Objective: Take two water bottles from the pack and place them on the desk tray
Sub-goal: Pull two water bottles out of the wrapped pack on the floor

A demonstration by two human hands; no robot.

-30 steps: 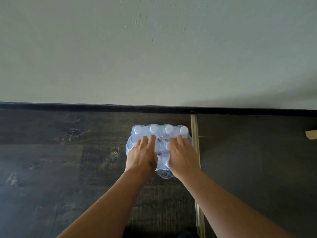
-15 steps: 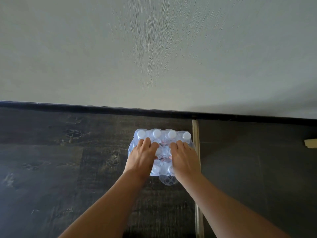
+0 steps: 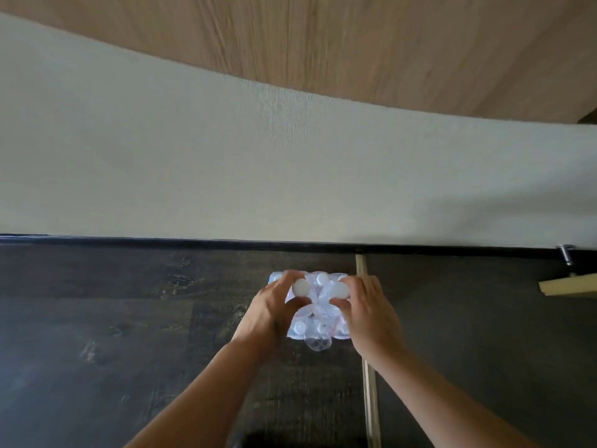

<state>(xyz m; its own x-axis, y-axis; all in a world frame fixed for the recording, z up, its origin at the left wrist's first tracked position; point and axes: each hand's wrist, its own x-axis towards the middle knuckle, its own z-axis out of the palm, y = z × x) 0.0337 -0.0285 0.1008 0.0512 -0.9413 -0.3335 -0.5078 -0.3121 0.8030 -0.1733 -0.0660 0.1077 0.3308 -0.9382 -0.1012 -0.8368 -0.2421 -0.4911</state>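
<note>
A shrink-wrapped pack of water bottles [image 3: 315, 329] with white caps stands on the dark floor close to the wall. My left hand [image 3: 269, 313] is closed around one bottle whose white cap [image 3: 300, 288] shows between thumb and fingers. My right hand [image 3: 368, 313] is closed around a second bottle, its cap [image 3: 338, 290] showing at the fingertips. Both bottles stand higher than the caps still in the pack. Torn plastic wrap bunches between the two hands. No desk tray is in view.
A pale wall with a black skirting strip [image 3: 193, 241] runs behind the pack. A thin light wooden strip [image 3: 368, 383] crosses the floor right of the pack. A wooden piece [image 3: 568, 284] and a metal bolt [image 3: 566, 253] are at far right. A wood panel [image 3: 355, 43] spans the top.
Both hands went from resting flat on top of the pack to gripping one bottle each, and the two bottles have risen. The camera has tilted up, showing more wall.
</note>
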